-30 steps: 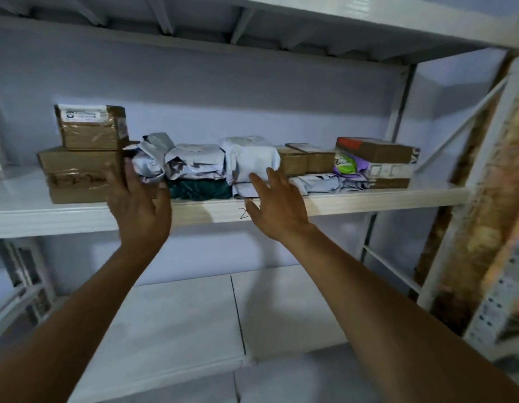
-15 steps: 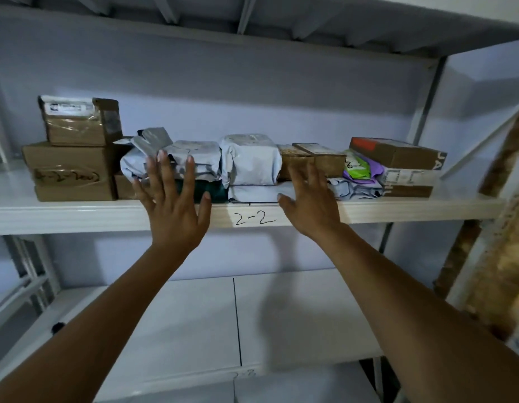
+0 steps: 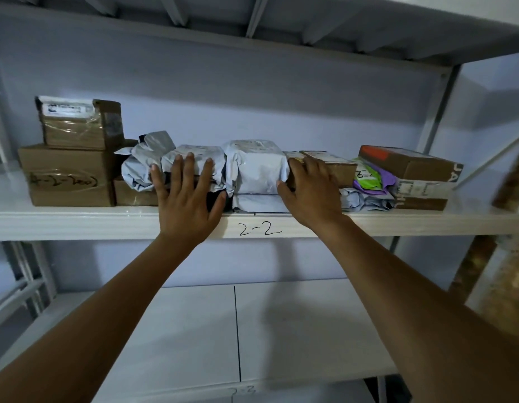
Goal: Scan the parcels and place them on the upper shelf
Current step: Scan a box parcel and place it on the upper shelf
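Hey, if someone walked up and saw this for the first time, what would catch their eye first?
Two bare arms reach up to a shelf marked "2-2": the left hand lies flat against grey mailer bags, the right hand against small brown boxes. Stacked cardboard boxes stand at the far left, and a bright green and purple packet stands out at the right.

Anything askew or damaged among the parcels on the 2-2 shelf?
Mostly orderly. The crumpled grey mailer bulges untidily beside the left hand, and the green and purple pouch is wedged crookedly between boxes. No damage visible.
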